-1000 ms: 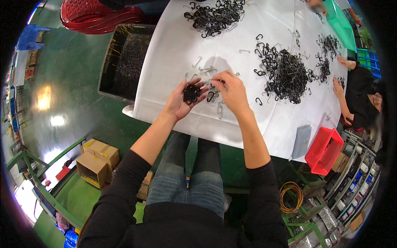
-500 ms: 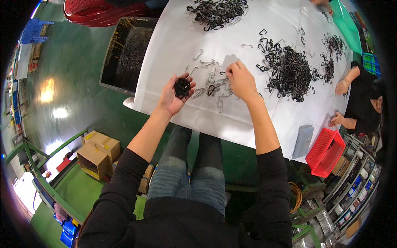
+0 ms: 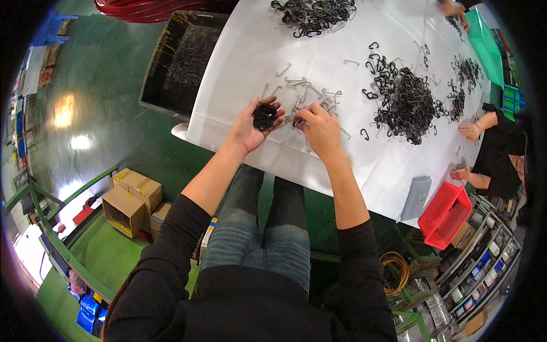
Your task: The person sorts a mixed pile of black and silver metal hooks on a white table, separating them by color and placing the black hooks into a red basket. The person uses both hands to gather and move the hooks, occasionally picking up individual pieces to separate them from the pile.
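My left hand (image 3: 248,130) is turned palm up, its fingers curled around a small bunch of black hooks (image 3: 264,116). Just to its right, my right hand (image 3: 322,132) pinches close to the tabletop, with a dark hook (image 3: 297,122) at its fingertips, partly covered by them. Loose silver wire hooks (image 3: 297,82) lie scattered beyond and between both hands. A big heap of black and silver hooks (image 3: 407,105) sits to the right of my right hand, with a single black hook (image 3: 364,134) lying apart from it.
The white-covered table (image 3: 228,74) carries another hook pile (image 3: 316,16) at the far side. A black bin (image 3: 191,62) stands off its left edge. At the right are a grey cloth-like piece (image 3: 416,196), a red basket (image 3: 444,214), a green tray (image 3: 484,48) and another person's hands (image 3: 470,131).
My right hand has moved nearer and toward my left hand, onto the spot where a black hook lay. My left hand still holds its bunch. The view has shifted slightly.
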Demonstrator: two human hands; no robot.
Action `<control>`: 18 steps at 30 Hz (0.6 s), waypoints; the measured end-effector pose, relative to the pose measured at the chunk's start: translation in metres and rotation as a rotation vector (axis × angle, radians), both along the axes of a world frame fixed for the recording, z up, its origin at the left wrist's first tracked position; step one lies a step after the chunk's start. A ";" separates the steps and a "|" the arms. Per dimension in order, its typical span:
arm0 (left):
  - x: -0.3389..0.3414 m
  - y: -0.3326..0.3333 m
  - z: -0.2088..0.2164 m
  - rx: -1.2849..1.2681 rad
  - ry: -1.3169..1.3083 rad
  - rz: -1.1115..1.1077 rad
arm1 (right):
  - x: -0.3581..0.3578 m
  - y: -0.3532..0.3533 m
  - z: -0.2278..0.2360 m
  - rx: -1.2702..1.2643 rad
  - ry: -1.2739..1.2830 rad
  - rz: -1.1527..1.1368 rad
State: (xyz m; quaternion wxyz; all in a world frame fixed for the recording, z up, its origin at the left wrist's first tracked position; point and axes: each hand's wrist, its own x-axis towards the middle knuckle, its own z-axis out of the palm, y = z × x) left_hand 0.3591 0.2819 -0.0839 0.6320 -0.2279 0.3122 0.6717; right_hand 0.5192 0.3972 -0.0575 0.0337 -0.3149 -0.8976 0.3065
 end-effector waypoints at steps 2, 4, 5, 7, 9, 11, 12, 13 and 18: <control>-0.008 -0.006 -0.005 0.045 0.033 0.004 | 0.002 -0.002 -0.007 0.208 -0.127 0.102; -0.011 -0.011 -0.007 0.024 0.059 0.009 | 0.003 0.001 -0.013 0.277 -0.116 0.185; -0.012 -0.013 -0.006 0.012 0.071 0.012 | 0.003 0.004 -0.014 0.283 -0.159 0.226; -0.013 -0.014 -0.004 0.008 0.083 0.008 | 0.005 0.010 -0.014 0.305 -0.106 0.170; -0.011 -0.015 0.001 0.017 0.079 0.000 | 0.008 0.016 -0.012 0.194 -0.054 0.072; -0.007 -0.014 0.005 0.016 0.069 -0.013 | 0.013 0.021 -0.009 -0.005 0.047 -0.091; -0.005 -0.014 0.007 0.015 0.064 -0.019 | 0.016 0.024 -0.008 -0.057 0.000 -0.113; -0.003 -0.013 0.008 0.022 0.058 -0.018 | 0.019 0.026 -0.007 -0.088 -0.021 -0.144; 0.004 -0.008 0.008 0.028 0.077 -0.039 | 0.033 0.039 -0.003 -0.214 0.129 -0.387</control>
